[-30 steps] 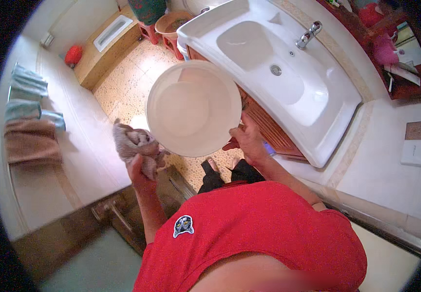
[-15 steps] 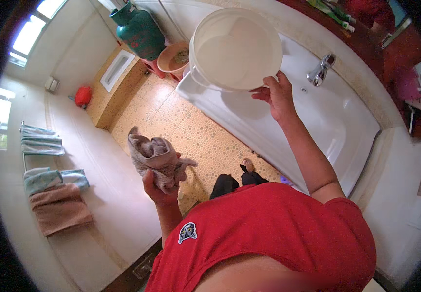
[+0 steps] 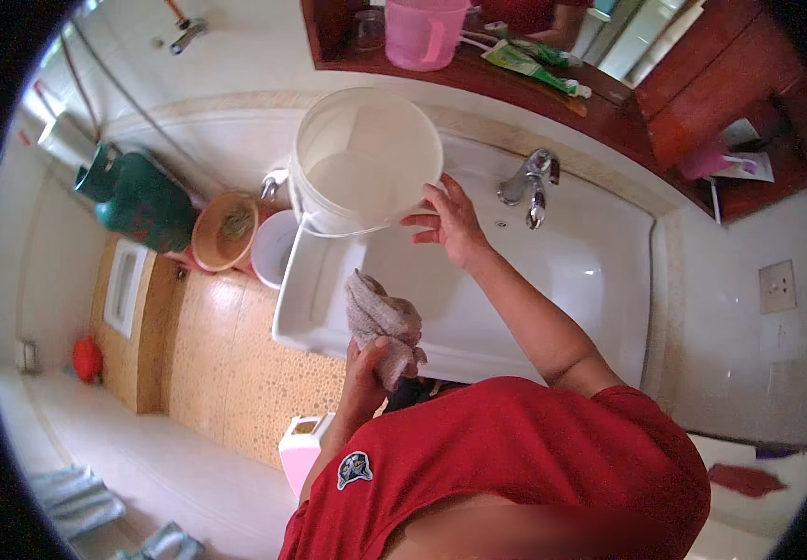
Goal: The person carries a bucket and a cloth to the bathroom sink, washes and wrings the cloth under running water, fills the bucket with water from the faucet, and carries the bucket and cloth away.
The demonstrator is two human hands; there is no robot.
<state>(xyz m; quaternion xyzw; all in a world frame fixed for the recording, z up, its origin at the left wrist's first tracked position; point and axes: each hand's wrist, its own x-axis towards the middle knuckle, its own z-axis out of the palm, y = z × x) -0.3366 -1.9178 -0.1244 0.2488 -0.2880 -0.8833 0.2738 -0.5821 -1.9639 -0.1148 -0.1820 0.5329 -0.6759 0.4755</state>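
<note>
Here, left hand (image 3: 362, 371) holds fuzzy towel (image 3: 382, 319), right hand (image 3: 456, 224) round plastic bucket (image 3: 358, 177)

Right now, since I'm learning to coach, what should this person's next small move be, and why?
Perhaps steady the bucket at the left end of the sink: only the right hand is at the bucket's rim, while the left hand holds a bunched cloth.

Soft indoor light, fisheye-curved edges, black grainy corners

A green gas cylinder (image 3: 147, 203) stands beside an orange basin (image 3: 212, 238); a pink pitcher (image 3: 422, 35) is on the reddish shelf (image 3: 613, 114).
</note>
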